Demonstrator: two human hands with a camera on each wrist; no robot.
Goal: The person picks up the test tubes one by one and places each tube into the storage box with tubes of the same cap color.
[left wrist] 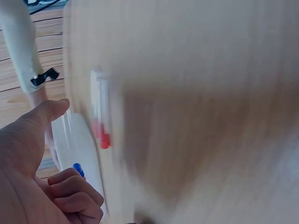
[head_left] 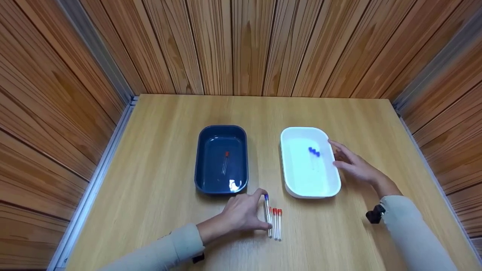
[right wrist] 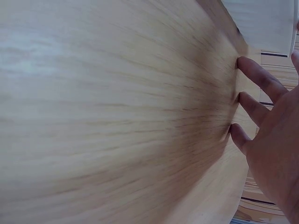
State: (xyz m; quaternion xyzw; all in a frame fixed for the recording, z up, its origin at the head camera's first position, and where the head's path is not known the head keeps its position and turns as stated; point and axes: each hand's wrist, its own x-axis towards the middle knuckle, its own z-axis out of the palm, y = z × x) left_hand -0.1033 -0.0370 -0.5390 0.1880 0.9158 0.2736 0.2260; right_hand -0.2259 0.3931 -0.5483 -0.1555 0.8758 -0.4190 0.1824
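Nearest: both light sleeves (head_left: 420, 235) come in over the tabletop (head_left: 320, 241), each with a black wrist piece (head_left: 375, 214) near the cuff.

Left hand (head_left: 243, 213): grip is on one blue-capped tube (head_left: 268, 213), thumb at the bottom end, finger at the cap end. Tube lies roughly lengthwise between them, cap toward the far side. In the left wrist view the other fingers are curled in toward the palm.

Just right of that tube: a row of red-capped tubes (head_left: 275, 224) on the tabletop, side by side, caps far side. Three red caps visible, one partly hidden behind the held tube. Blurred in the left wrist view.

Right hand (head_left: 352, 162): grip loose, fingers spread, at the right side of the white tray (head_left: 301, 180). Right wrist view has three fingertips down on the tabletop.

White tray, right: three blue-capped tubes (head_left: 314, 151) inside, caps bunched in a diagonal; bodies barely visible against white.

Dark blue tray (head_left: 206, 165), left: one red-capped tube (head_left: 225, 164) inside, cap to the far side.

Back: wood-plank wall (head_left: 248, 49) behind the tabletop, more planks left and right, metal rail (head_left: 94, 177) along the left edge.
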